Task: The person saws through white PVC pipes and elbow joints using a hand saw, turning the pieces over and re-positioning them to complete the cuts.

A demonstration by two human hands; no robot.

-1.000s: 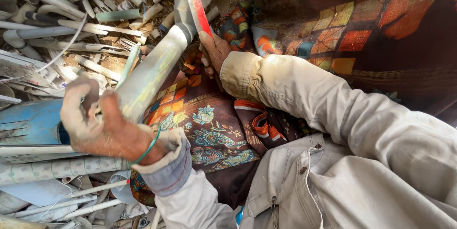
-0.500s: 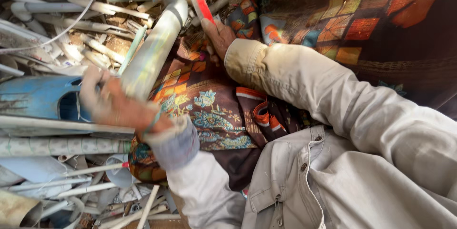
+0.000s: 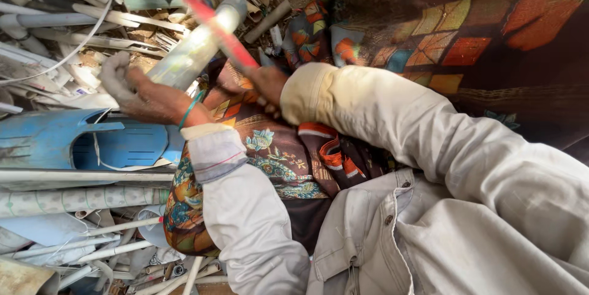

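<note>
Left hand (image 3: 138,92) grasping pale pipe (image 3: 193,49); right hand (image 3: 265,83) gripping red tool (image 3: 221,28) across pipe; blue plastic piece (image 3: 80,145) beside.

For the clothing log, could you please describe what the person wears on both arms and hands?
Both arms are in loose, pale beige long sleeves. The left sleeve ends in a lighter cuff with a thin red stripe, and a green bangle sits at that wrist. The left hand and right hand are bare, ungloved. The right sleeve has a plain cuff.
</note>
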